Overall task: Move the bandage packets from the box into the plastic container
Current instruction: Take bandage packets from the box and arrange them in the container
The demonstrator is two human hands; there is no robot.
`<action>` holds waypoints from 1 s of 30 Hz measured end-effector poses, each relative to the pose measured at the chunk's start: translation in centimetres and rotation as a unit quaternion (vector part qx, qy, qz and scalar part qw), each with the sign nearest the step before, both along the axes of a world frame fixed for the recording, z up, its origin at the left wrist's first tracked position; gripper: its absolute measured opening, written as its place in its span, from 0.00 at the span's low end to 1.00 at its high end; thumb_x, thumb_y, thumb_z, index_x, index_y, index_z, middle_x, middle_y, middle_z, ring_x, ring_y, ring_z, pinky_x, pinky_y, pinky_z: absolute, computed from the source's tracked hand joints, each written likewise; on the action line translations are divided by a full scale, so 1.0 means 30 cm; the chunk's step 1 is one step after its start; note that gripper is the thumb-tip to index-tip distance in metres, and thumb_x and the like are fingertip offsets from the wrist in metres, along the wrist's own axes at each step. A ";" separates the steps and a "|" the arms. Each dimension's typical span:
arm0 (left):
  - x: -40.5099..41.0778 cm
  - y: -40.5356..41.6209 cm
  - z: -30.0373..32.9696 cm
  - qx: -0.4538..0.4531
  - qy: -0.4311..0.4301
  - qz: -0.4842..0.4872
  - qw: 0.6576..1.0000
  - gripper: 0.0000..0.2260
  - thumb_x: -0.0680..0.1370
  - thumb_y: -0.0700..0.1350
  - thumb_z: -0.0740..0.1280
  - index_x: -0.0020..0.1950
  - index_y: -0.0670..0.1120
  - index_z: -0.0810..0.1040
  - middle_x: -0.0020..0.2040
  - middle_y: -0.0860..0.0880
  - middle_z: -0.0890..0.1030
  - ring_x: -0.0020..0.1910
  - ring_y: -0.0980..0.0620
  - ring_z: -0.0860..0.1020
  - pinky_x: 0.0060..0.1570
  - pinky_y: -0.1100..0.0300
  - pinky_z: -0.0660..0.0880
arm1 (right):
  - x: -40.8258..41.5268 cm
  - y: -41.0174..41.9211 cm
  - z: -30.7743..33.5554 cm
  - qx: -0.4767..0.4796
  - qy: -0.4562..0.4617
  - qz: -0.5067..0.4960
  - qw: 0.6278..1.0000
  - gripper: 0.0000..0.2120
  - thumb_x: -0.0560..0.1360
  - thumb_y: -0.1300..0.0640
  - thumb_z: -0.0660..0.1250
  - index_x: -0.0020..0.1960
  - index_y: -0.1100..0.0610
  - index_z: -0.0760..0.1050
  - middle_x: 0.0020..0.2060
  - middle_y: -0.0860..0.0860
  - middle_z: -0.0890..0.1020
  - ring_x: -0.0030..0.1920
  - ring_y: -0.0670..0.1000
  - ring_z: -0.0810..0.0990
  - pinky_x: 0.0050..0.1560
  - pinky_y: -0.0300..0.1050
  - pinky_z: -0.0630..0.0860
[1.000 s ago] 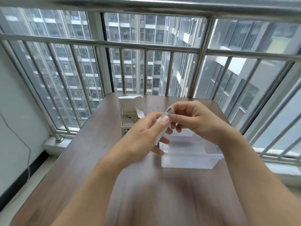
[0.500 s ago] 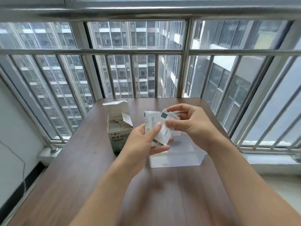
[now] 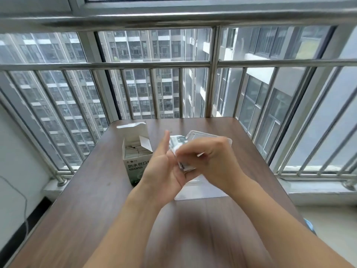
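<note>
A small stack of white bandage packets (image 3: 178, 144) is held up above the middle of the brown wooden counter (image 3: 92, 190), caught between both hands. The right hand (image 3: 208, 161) is curled over the packets from the right, its fingers bent and closed around them, though motion blur softens the exact grip. The left hand (image 3: 164, 171) is raised just beside it on the left, palm turned toward the packets, its fingers mostly straight and pointing up, pressed against the near side of the stack rather than wrapped around it. The clear plastic container (image 3: 202, 190) is seen directly beneath and behind the hands, largely hidden by them; whether anything lies inside cannot be told. The white box (image 3: 135, 165) is stood upright just to the left of the hands, its top flap open and tilted back, with more packets (image 3: 135, 150) packed on edge inside. Metal window bars (image 3: 212, 74) are ranged along the far edge, with tower blocks beyond.
</note>
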State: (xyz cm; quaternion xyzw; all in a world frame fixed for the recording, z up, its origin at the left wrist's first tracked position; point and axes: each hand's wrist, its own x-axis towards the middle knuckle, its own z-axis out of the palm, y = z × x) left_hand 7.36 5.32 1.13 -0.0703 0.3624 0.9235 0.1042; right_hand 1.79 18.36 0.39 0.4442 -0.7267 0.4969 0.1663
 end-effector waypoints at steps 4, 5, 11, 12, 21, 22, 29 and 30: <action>-0.016 0.014 -0.027 -0.044 -0.018 0.066 0.997 0.12 0.84 0.44 0.61 0.60 0.38 0.79 0.45 0.43 0.81 0.38 0.51 0.82 0.33 0.60 0.81 | -0.019 0.056 0.013 -0.007 -0.086 -0.003 0.996 0.16 0.62 0.53 0.84 0.48 0.56 0.87 0.46 0.48 0.87 0.49 0.49 0.85 0.53 0.53 0.80; -0.018 0.013 -0.034 -0.095 -0.007 0.072 0.993 0.10 0.83 0.41 0.63 0.60 0.39 0.79 0.41 0.45 0.81 0.35 0.53 0.81 0.31 0.61 0.79 | -0.035 0.069 0.032 0.000 -0.087 -0.033 0.996 0.22 0.62 0.51 0.84 0.55 0.52 0.85 0.52 0.46 0.86 0.55 0.47 0.83 0.57 0.51 0.79; -0.019 0.038 -0.004 -0.481 0.087 0.051 0.871 0.07 0.77 0.34 0.65 0.51 0.43 0.80 0.36 0.49 0.80 0.30 0.54 0.77 0.24 0.61 0.73 | -0.056 0.007 0.083 0.179 -0.283 0.084 0.938 0.33 0.77 0.42 0.65 0.79 0.48 0.61 0.70 0.46 0.73 0.65 0.48 0.78 0.59 0.46 0.80; -0.024 0.042 0.003 -0.502 0.087 0.076 0.857 0.08 0.76 0.33 0.64 0.48 0.44 0.80 0.35 0.50 0.80 0.29 0.53 0.78 0.24 0.61 0.73 | -0.058 -0.010 0.079 0.159 -0.284 0.076 0.942 0.27 0.81 0.46 0.64 0.77 0.51 0.64 0.66 0.49 0.76 0.59 0.52 0.81 0.55 0.50 0.81; -0.074 0.000 0.003 -0.585 0.119 0.139 0.790 0.15 0.72 0.33 0.67 0.34 0.54 0.79 0.31 0.55 0.83 0.30 0.50 0.82 0.29 0.53 0.82 | -0.137 -0.029 0.130 0.224 -0.173 0.037 0.959 0.08 0.83 0.60 0.62 0.52 0.66 0.73 0.36 0.56 0.77 0.30 0.48 0.75 0.30 0.41 0.71; -0.078 -0.003 0.004 -0.577 0.122 0.130 0.797 0.15 0.73 0.33 0.66 0.36 0.54 0.78 0.32 0.55 0.83 0.31 0.50 0.82 0.28 0.54 0.81 | -0.149 -0.035 0.133 0.224 -0.187 0.048 0.955 0.08 0.83 0.61 0.62 0.52 0.68 0.73 0.36 0.57 0.78 0.30 0.49 0.75 0.30 0.43 0.73; -0.034 -0.060 -0.017 -0.571 0.130 0.078 0.807 0.24 0.73 0.48 0.77 0.65 0.53 0.71 0.52 0.51 0.81 0.46 0.52 0.84 0.39 0.53 0.84 | -0.246 0.024 0.178 0.221 -0.404 0.140 0.877 0.05 0.82 0.65 0.64 0.50 0.63 0.78 0.37 0.55 0.83 0.34 0.49 0.80 0.33 0.37 0.78; -0.018 -0.078 -0.030 -0.626 0.154 0.107 0.757 0.26 0.73 0.52 0.77 0.67 0.54 0.70 0.53 0.54 0.80 0.49 0.56 0.82 0.43 0.58 0.82 | -0.265 0.033 0.177 0.227 -0.430 0.130 0.864 0.05 0.82 0.65 0.64 0.51 0.63 0.78 0.38 0.55 0.83 0.35 0.49 0.80 0.33 0.37 0.78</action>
